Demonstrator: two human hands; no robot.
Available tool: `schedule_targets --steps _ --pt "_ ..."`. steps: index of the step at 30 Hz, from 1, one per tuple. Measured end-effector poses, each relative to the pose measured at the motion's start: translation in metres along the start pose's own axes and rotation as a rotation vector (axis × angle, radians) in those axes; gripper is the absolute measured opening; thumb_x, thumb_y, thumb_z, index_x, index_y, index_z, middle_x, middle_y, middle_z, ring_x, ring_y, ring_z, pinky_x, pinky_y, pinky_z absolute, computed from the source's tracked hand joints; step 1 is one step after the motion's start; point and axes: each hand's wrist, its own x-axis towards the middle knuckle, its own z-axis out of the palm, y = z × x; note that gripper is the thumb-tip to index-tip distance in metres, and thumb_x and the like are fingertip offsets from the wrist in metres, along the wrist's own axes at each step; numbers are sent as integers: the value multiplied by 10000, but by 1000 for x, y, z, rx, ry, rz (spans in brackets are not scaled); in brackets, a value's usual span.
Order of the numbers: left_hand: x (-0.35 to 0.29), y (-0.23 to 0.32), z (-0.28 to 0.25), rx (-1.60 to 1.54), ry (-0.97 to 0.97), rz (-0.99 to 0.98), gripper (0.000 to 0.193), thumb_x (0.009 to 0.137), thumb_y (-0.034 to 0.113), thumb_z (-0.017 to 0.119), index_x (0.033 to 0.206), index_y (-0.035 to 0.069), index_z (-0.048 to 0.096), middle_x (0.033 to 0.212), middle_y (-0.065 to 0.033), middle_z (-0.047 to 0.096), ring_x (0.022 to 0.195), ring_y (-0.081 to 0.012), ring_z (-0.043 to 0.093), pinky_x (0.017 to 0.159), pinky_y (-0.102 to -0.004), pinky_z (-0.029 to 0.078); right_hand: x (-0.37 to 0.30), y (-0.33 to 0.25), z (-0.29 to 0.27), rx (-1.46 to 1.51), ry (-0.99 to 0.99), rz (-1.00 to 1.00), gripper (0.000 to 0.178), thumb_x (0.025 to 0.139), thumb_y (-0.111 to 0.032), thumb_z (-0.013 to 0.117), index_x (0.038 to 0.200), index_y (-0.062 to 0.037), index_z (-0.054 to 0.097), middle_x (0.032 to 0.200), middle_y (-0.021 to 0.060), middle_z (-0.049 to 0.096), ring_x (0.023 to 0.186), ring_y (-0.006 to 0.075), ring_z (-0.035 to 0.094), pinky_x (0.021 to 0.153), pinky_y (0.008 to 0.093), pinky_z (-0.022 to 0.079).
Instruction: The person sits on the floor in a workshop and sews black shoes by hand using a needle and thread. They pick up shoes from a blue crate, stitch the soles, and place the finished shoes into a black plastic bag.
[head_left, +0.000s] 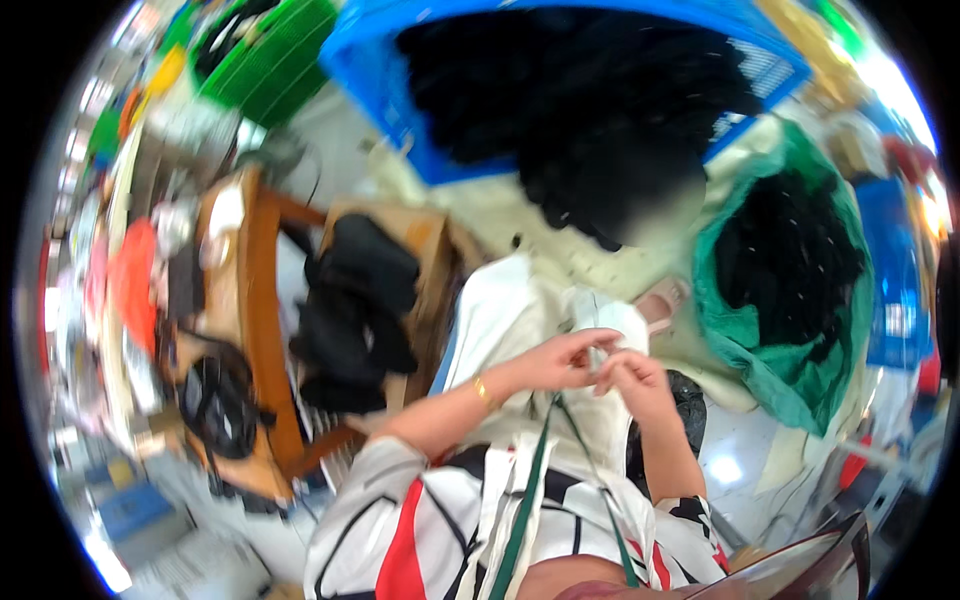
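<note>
My left hand (563,361), a gold bracelet on its wrist, is held over my lap with its fingers bent and closed. Fingertip to fingertip with it, my right hand (634,379) has its fingers curled in a pinch. Whatever lies between the fingers is too small and blurred to name. Just below the hands hangs a green lanyard (530,490) that runs up toward my neck. Pale cloth (510,300) covers my legs under both hands.
Ahead stands a blue plastic crate (365,70) heaped with black pieces, some spilling over its near side. A green sack (770,375) of black pieces stands right. Black cloth pieces (355,300) lie on a cardboard box left, beside a wooden table (262,330). A green basket (275,70) is far left.
</note>
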Motion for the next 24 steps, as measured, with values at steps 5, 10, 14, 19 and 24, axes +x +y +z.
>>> schedule_targets --steps 5,10,14,19,24 --pt "-48 -2 -5 -132 110 -230 181 936 219 637 897 59 712 790 60 663 606 -5 480 544 -186 399 -25 11 -12 241 183 -2 161 982 -155 558 917 -10 588 771 61 602 642 149 590 642 315 526" --pt "-93 -17 -33 -119 406 -202 157 921 196 654 897 56 719 795 47 673 588 -9 472 531 -184 391 -27 13 -45 782 354 23 176 992 -185 540 888 -43 552 758 25 528 686 129 524 659 267 509" --pt "-116 -4 -49 -11 519 -194 145 907 177 656 890 46 718 794 33 681 585 -17 482 525 -189 394 -22 32 -63 815 751 -141 168 1000 -196 528 903 -64 566 767 22 526 688 129 516 656 268 505" --pt "-134 5 -62 -1 653 -150 115 900 128 633 879 42 705 807 17 674 604 -29 501 548 -195 411 -22 49 -79 713 836 -284 145 960 -126 565 834 -56 563 763 18 541 692 132 509 690 274 481" --pt "-128 -18 -59 176 619 -147 135 932 136 617 884 22 670 737 61 580 641 -23 459 587 -192 388 -26 44 -58 354 865 -362 113 971 -142 584 910 -47 580 784 23 567 665 122 564 676 318 559"
